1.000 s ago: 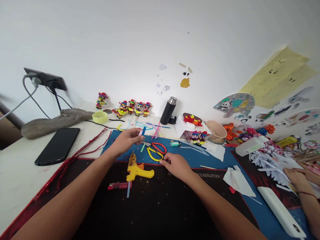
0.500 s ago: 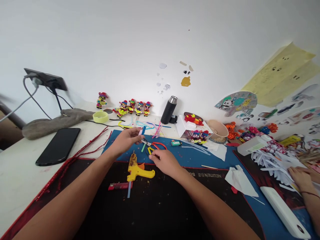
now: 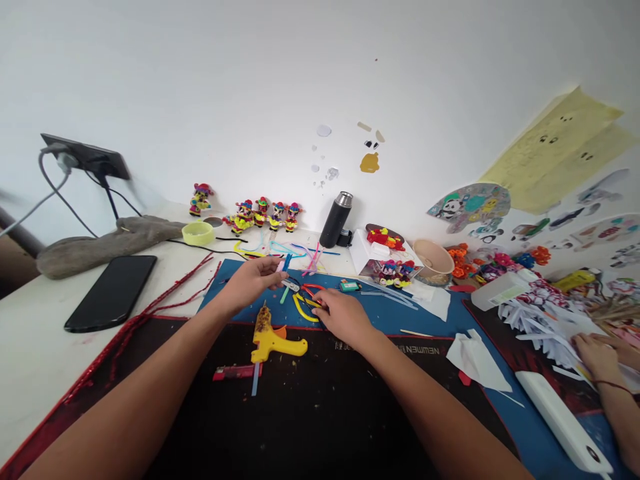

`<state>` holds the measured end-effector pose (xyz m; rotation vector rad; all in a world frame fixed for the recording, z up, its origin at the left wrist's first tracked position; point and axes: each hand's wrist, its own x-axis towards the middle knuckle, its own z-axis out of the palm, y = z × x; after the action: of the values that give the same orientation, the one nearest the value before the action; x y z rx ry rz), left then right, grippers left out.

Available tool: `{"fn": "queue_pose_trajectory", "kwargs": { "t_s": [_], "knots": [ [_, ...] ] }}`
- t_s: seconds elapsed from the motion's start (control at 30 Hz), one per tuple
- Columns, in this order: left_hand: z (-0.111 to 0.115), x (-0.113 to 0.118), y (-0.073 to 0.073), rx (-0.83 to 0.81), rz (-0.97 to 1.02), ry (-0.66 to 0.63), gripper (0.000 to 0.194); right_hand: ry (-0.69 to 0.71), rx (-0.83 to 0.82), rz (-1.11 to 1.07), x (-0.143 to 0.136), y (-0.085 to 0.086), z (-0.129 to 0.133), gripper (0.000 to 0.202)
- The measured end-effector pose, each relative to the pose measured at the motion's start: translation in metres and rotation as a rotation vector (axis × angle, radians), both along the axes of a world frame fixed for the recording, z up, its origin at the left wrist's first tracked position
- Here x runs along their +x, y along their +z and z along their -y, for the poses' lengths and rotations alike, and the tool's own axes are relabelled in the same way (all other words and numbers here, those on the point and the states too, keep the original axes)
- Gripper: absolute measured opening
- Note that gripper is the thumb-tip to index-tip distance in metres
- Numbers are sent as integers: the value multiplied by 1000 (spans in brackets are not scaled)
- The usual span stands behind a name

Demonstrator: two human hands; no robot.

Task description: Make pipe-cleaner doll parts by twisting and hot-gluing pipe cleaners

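Note:
My left hand (image 3: 257,280) is closed in a pinch on a short blue strip (image 3: 287,262), with a small pale pink piece beside it at the fingertips. Right of it, the silver jaws of the pliers (image 3: 291,285) lie close to those fingertips. My right hand (image 3: 343,317) is curled over the red handle of the pliers, its fingertips partly hidden. A yellow handle (image 3: 304,310) shows below. Nearer to me rests a yellow glue gun (image 3: 270,343) with a glue stick poking out, beside a red cutter-like tool (image 3: 233,373).
A black phone (image 3: 113,292) and red tinsel stems (image 3: 145,317) lie at left. Behind stand several small dolls (image 3: 244,215), a black flask (image 3: 336,220) and a white box (image 3: 370,252). At right, another person's hand (image 3: 597,357) is near white paper strips.
My right hand has moved slightly right and up, onto the red handle, and more of the yellow handle shows. My left hand stays almost still. The view has shifted slightly.

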<state>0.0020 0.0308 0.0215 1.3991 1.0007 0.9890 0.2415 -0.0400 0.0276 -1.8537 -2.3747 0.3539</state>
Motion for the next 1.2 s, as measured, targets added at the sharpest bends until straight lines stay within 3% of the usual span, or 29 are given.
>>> {"fn": "queue_pose_trajectory", "kwargs": {
  "t_s": [0.2,0.57,0.8,1.2],
  "knots": [
    [-1,-2,1,-21,6,20,63,14,6,93,-2,-1,-8,29],
    [-5,-2,-8,51,-64,-17,51,25,-20,184,-3,0,-13,29],
    [-4,-2,-5,48,-64,-14,48,42,-58,250,-4,11,-13,29],
    [-7,-4,-14,110,-141,-18,53,19,-127,302,29,35,11,23]
  ]
}}
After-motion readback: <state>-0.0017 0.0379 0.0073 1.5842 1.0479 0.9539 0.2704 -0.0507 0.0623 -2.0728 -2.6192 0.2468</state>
